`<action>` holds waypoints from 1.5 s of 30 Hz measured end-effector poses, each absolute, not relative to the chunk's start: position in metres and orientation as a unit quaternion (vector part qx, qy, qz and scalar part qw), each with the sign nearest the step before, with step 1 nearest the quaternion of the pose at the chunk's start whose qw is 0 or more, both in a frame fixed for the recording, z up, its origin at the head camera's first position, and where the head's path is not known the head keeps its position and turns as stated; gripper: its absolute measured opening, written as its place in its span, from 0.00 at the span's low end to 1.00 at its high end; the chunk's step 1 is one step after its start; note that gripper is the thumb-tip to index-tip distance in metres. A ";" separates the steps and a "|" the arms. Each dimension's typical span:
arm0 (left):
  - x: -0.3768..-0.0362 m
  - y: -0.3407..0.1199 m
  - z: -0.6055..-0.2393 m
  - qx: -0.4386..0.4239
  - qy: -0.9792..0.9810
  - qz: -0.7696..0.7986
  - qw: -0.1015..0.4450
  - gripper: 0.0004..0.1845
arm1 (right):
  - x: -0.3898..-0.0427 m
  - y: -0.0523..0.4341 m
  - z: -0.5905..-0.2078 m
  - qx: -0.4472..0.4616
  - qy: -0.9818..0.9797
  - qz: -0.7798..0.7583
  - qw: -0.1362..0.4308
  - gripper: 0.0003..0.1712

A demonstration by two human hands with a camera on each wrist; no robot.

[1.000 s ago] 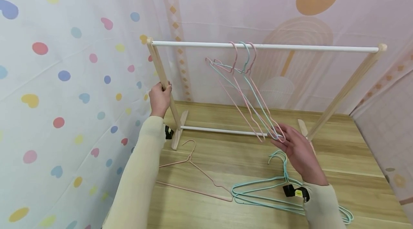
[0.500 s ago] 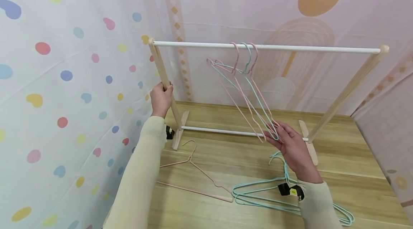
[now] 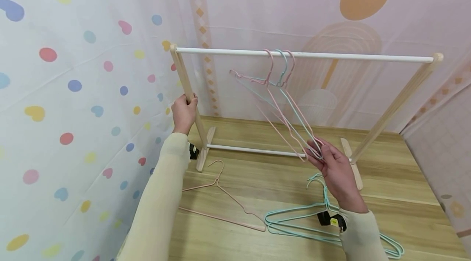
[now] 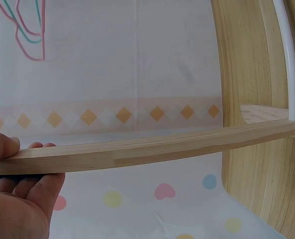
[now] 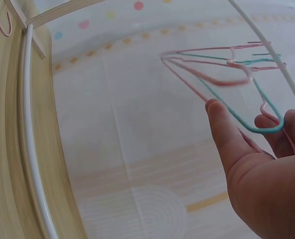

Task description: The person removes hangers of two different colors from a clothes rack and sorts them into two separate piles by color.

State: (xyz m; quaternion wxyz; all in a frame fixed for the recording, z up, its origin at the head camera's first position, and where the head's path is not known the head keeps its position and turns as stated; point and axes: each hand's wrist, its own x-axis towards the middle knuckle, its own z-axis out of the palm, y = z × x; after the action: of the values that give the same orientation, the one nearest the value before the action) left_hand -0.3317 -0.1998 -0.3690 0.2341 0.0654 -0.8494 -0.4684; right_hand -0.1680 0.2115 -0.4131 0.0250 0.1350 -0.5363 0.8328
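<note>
I have the left hand (image 3: pixel 184 114) gripping the left post (image 3: pixel 182 73) of the rack (image 3: pixel 235 52); well apart, my right hand (image 3: pixel 336 173) pinches the hangers (image 3: pixel 282 84) hung from the rack's top bar (image 3: pixel 331 55). Teal hangers (image 3: pixel 326 196) lie before the rack.

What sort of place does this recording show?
Probably an indoor corner set up for recording: printed sheets line three sides, and a clothes rack with hangers on its rail stands on a wood-grain surface.

We are seeing matt, grained wood in the upright (image 4: pixel 162 148), a smooth rail (image 3: pixel 349 56), plastic-looking hangers (image 5: pixel 223 83) and a creased cloth curtain (image 3: pixel 276 3).
</note>
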 end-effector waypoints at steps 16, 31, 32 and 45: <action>-0.332 -0.201 -0.369 0.070 -0.846 -0.475 0.233 0.14 | -0.166 0.219 -0.415 0.156 -0.514 0.840 0.079 0.27; -0.333 -0.202 -0.368 0.070 -0.846 -0.477 0.228 0.14 | -0.162 0.232 -0.417 0.209 -0.452 0.860 0.112 0.24; -0.333 -0.202 -0.368 0.069 -0.846 -0.476 0.228 0.14 | -0.161 0.233 -0.417 0.210 -0.448 0.862 0.112 0.24; -0.334 -0.203 -0.369 0.067 -0.847 -0.475 0.228 0.14 | -0.147 0.252 -0.421 0.225 -0.424 0.871 0.104 0.26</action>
State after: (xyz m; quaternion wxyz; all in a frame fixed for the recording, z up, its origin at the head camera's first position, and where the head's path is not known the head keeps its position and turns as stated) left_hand -0.3336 -0.2031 -0.3695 0.2281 0.0668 -0.8473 -0.4750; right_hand -0.1472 0.2525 -0.4206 0.1040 0.2250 -0.4243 0.8709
